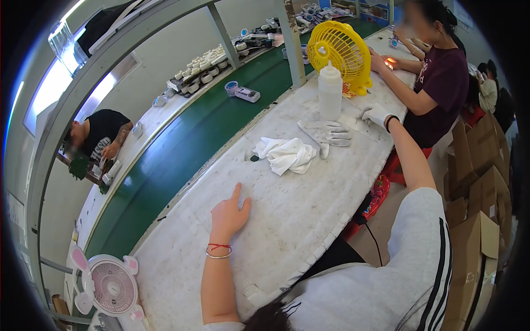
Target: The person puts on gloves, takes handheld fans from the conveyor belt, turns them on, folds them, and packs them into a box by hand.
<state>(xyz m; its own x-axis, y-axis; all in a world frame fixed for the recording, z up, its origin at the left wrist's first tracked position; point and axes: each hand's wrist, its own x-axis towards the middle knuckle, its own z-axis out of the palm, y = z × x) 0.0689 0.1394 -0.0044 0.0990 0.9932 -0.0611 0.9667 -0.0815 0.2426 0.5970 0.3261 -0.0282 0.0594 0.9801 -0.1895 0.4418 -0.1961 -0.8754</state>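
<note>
My bare left hand [229, 214] is low over the white worktable [265, 220], holding nothing. Its index finger points forward, its thumb stands apart, and the other fingers are curled. On my right hand [377, 115] is a white work glove with greyish fingertips. It rests at the table's right side, by a pale flat strip; whether it grips anything is unclear. A loose, soiled glove [326, 135] lies to its left, beside a crumpled white cloth [287, 154]. Behind them stands a white squeeze bottle [330, 91] with a nozzle.
A yellow fan [341, 55] stands behind the bottle, near a co-worker [436, 83] on the right. A pink-and-white fan [110, 284] is at lower left. Beyond the table runs a green conveyor belt [182, 149] carrying a small white device [247, 95]. Cardboard boxes [475, 243] stand at right.
</note>
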